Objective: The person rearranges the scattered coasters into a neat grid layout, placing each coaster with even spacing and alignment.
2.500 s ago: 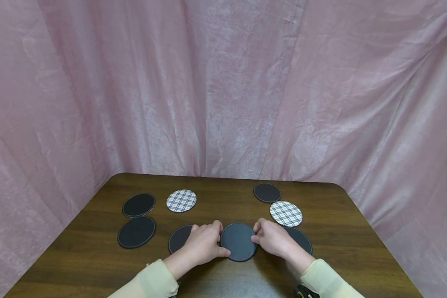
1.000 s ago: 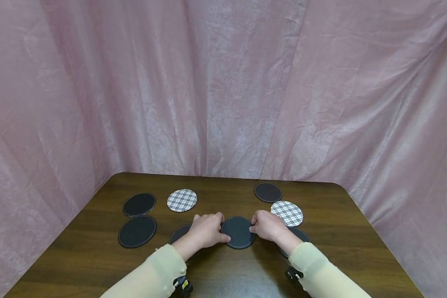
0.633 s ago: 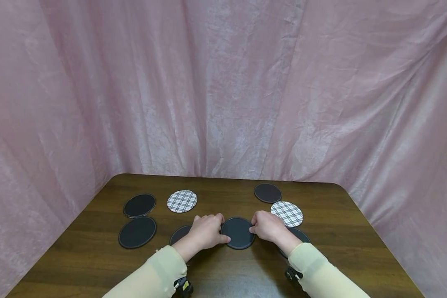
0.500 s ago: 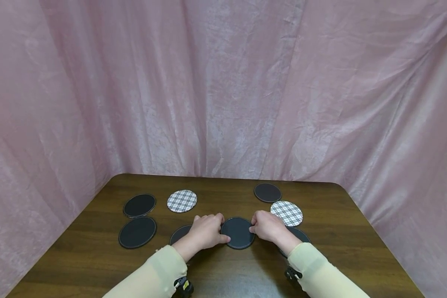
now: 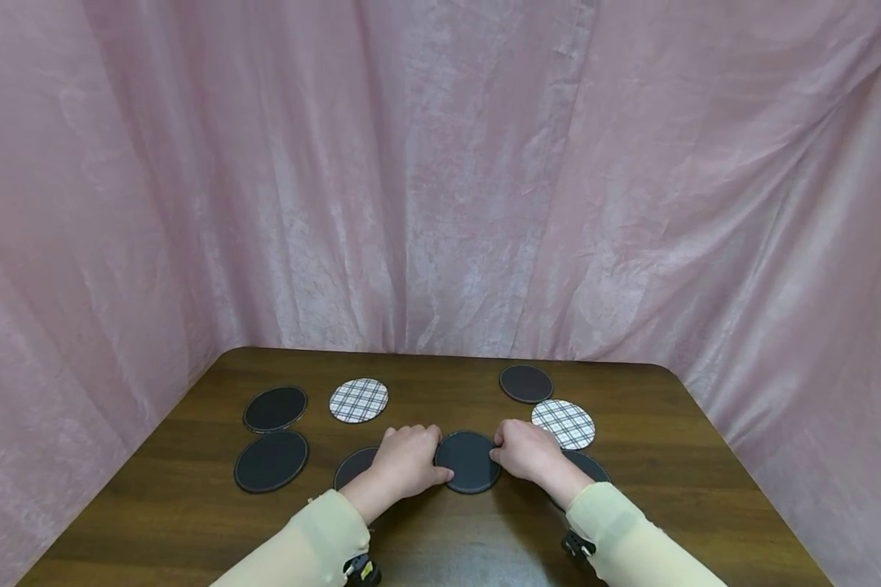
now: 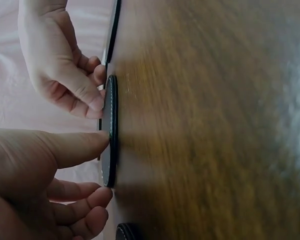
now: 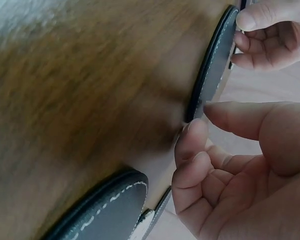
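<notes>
Nearest: left sleeve point(image 5: 321, 538) and right sleeve point(image 5: 624, 522), pale, coming in behind the grips; black wrist device under each cuff, left device point(image 5: 362, 571) and right device point(image 5: 578, 543).

Left grip point(image 5: 405, 463) grasping the held coaster point(image 5: 468, 463) by its left rim, thumb on top, fingers at the edge. Right grip point(image 5: 526, 450) pinching the right rim of the same one. So it lies between the two grips, flat, at or very near the desk; can't tell if fully down. Black, round, pale stitching; rim looks layered in the wrist views, can't tell if single or stacked.

Handling, my guess: light, fairly stiff, leather-like, a bit slick, not fragile. Thin and low, so the rim is the place to hold, opposite sides, as both grips have it.

Just left of the left grip: brown coaster point(image 5: 354, 466), part hidden by the hand and arm. Behind the right grip's forearm: black coaster point(image 5: 589, 466), part hidden. Further left of left grip: lower left coaster point(image 5: 272, 461), upper left coaster point(image 5: 275, 408) beyond, edges meeting. Beyond the right grip: right plaid coaster point(image 5: 564, 424); beyond left grip: left plaid coaster point(image 5: 358, 400). Farthest, past the right grip: far coaster point(image 5: 526, 383), just beside the right plaid one.

Desk point(image 5: 690, 489): brown wood grain, smooth, glare on the near side, rounded far corners. Past it, pink curtain point(image 5: 440, 179), creased, closing off the room.
</notes>
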The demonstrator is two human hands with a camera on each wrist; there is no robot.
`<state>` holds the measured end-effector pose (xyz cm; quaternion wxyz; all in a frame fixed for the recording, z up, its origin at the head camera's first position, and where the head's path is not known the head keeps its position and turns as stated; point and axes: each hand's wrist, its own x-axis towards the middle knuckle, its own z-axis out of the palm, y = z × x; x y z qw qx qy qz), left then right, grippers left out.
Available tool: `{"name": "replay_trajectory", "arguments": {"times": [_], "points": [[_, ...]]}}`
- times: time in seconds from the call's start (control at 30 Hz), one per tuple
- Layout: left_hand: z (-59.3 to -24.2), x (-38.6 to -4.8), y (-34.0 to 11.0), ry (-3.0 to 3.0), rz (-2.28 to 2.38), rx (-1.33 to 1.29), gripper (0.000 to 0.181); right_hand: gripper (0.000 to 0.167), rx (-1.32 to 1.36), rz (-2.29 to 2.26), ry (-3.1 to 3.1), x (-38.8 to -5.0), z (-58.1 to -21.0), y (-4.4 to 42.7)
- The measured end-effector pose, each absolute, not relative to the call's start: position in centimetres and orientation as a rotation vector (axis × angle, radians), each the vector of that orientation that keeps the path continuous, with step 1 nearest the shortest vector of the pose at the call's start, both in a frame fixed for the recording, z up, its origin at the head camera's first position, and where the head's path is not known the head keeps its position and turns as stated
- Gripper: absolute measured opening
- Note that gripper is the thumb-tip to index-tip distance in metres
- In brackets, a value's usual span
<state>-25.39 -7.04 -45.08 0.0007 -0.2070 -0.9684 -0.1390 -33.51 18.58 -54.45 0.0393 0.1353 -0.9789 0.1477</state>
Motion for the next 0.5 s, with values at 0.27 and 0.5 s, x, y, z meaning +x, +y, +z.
{"name": "replay_trajectory", "arguments": {"times": [0.27,0.5], "points": [[-44.5,-24.6,-6.7,-2.986,-0.404,-0.672,0.047,0.019,0.366,0.472,-2.996,-30.1,-49.9,18.6],[-43.4,-24.0,-5.6,-2.957,-0.422,-0.709,0.044,0.018,0.271,0.522,-3.019,-24.1,-42.2,17.9]]}}
